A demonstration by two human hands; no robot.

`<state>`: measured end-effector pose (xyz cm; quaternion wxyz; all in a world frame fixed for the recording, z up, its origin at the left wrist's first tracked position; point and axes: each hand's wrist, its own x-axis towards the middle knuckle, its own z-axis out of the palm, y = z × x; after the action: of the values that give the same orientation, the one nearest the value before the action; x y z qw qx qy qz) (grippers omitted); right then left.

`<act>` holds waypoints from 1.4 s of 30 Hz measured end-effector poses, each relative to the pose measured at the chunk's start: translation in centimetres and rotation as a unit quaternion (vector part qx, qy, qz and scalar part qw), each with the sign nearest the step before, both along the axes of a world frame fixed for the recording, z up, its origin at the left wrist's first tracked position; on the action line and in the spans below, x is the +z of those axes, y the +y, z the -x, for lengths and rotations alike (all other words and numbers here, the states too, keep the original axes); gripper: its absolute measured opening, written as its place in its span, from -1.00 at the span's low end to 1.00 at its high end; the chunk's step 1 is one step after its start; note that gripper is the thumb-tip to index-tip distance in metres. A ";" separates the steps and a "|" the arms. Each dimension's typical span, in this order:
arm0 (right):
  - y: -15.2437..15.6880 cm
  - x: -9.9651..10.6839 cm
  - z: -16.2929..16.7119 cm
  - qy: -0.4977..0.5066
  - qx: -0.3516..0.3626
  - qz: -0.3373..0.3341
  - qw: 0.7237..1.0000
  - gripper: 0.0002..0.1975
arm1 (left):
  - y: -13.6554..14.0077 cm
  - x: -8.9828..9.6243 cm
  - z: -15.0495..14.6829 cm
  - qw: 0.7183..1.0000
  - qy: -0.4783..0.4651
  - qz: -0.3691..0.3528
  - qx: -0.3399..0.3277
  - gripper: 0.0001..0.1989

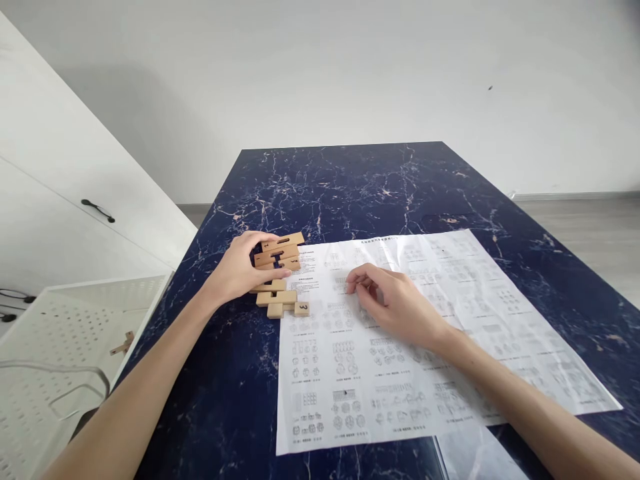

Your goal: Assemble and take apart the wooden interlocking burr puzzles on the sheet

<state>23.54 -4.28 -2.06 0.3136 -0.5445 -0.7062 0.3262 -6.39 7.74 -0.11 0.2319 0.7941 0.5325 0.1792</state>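
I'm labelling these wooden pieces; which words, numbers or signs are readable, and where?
"2": farthest piece.
"1": second piece, just nearer.
"5", apparently: third piece, nearer again.
"3": small pale block, rightmost.
Printed sheet: heading and captions too small or blurred to read.

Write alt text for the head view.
A person's left hand spans several small wooden puzzle pieces, some numbered, while the loosely curled right hand is over a creased sheet printed with small diagrams. The sheet lies on a dark blue marbled table, before a pale wall.
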 end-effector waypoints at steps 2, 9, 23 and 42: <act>0.0 -0.1 0.0 -0.002 -0.001 -0.002 1.000 -0.84 | -0.1 0.1 -0.1 1.000 -0.007 -0.004 -0.003 -0.16; 0.0 -0.2 -0.1 -0.007 0.002 -0.012 1.000 -0.84 | 0.0 -0.3 0.1 0.999 -0.026 -0.026 -0.024 -0.15; 0.0 0.1 0.0 -0.002 0.004 -0.008 1.000 -0.84 | -0.6 0.5 -0.3 0.997 -0.010 -0.046 -0.054 -0.33; 0.0 -0.3 -0.2 0.001 0.009 -0.009 1.000 -0.85 | -0.6 0.5 -0.2 0.990 0.014 -0.137 -0.042 -0.36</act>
<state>23.75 -4.29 -2.39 0.3165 -0.5352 -0.7134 0.3233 -6.21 7.09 0.43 0.1206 0.8423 0.4727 0.2294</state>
